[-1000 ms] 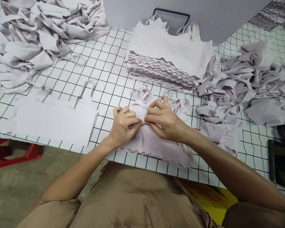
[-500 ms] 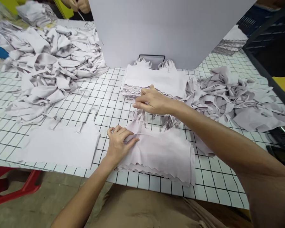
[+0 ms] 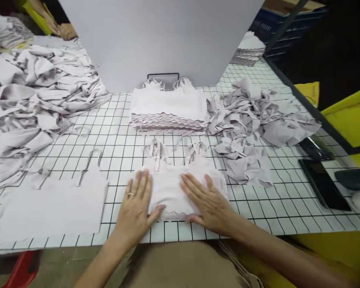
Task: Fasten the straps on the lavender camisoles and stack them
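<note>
A pale lilac strappy top (image 3: 171,188) lies flat on others like it near the table's front edge, its straps pointing away from me. My left hand (image 3: 136,202) rests flat on its left side, fingers stretched out, a ring on one finger. On the right side of the top, my right hand (image 3: 205,202) lies flat with its fingers extended. Behind it is a neat stack of folded tops (image 3: 169,106) with wavy hems. A single top (image 3: 60,204) is spread out to the left.
A large heap of loose tops (image 3: 39,88) covers the left; a crumpled pile (image 3: 246,120) lies at right. A phone (image 3: 324,184) is near the right edge. A pale panel (image 3: 165,40) stands behind. Another person's hands (image 3: 61,30) show at upper left.
My right hand has come down from above the straps onto the top's right side. My left hand has let go of the fabric edge and flattened. The view has shifted right.
</note>
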The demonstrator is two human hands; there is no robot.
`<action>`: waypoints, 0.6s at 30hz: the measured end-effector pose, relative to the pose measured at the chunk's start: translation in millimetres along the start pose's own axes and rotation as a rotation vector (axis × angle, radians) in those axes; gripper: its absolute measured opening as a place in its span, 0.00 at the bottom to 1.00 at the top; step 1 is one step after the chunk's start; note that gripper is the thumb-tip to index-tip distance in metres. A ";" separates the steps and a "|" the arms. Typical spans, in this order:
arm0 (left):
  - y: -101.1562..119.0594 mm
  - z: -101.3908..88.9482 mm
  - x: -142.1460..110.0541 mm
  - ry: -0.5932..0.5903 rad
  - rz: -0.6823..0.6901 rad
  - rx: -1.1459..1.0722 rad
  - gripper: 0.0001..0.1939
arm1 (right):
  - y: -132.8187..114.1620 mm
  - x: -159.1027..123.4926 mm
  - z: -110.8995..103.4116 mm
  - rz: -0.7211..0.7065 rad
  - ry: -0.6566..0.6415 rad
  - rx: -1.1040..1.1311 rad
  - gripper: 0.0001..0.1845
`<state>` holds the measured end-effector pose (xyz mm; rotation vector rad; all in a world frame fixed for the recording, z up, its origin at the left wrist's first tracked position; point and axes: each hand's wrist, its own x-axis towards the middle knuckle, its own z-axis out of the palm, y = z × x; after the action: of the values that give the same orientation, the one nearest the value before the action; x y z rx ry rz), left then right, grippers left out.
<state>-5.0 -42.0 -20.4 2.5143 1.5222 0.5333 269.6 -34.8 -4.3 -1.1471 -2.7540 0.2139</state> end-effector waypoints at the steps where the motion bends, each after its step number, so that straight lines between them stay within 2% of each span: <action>1: -6.2 -0.8 -5.4 -0.033 -0.025 0.010 0.45 | 6.5 -19.9 3.2 0.069 -0.031 -0.024 0.51; 3: -17.0 -6.2 -8.2 -0.050 -0.031 -0.005 0.45 | 27.7 -41.9 2.1 0.138 -0.045 -0.008 0.48; 5: -19.6 -14.7 3.4 0.004 -0.013 -0.071 0.41 | 54.7 -35.7 -7.9 0.177 0.063 0.075 0.38; 8: -6.2 -25.4 45.5 0.174 -0.009 -0.293 0.29 | 94.2 20.9 -31.2 0.253 0.339 0.225 0.20; 9: 0.4 -27.2 63.0 0.198 -0.025 -0.400 0.24 | 104.6 47.0 -38.9 0.280 0.350 0.234 0.18; 10: 6.7 -27.9 80.6 0.174 -0.060 -0.514 0.20 | 113.0 73.5 -45.9 0.318 0.316 0.210 0.17; 12: 16.5 -26.3 112.2 0.077 -0.177 -0.740 0.15 | 123.4 120.3 -56.3 0.350 0.119 0.102 0.14; 14: 21.8 -21.5 135.4 -0.029 -0.335 -0.968 0.12 | 126.6 150.9 -61.0 0.354 -0.031 0.014 0.12; 16: 24.1 -14.8 149.9 -0.115 -0.488 -1.214 0.11 | 125.7 163.3 -60.3 0.357 -0.080 -0.023 0.12; 18: 25.9 -7.3 158.7 -0.177 -0.615 -1.449 0.09 | 123.8 162.5 -56.1 0.371 -0.077 -0.030 0.13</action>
<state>80.3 85.1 29.3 0.9234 1.0434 0.8222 252.9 171.5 40.9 -1.6847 -2.5910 0.2630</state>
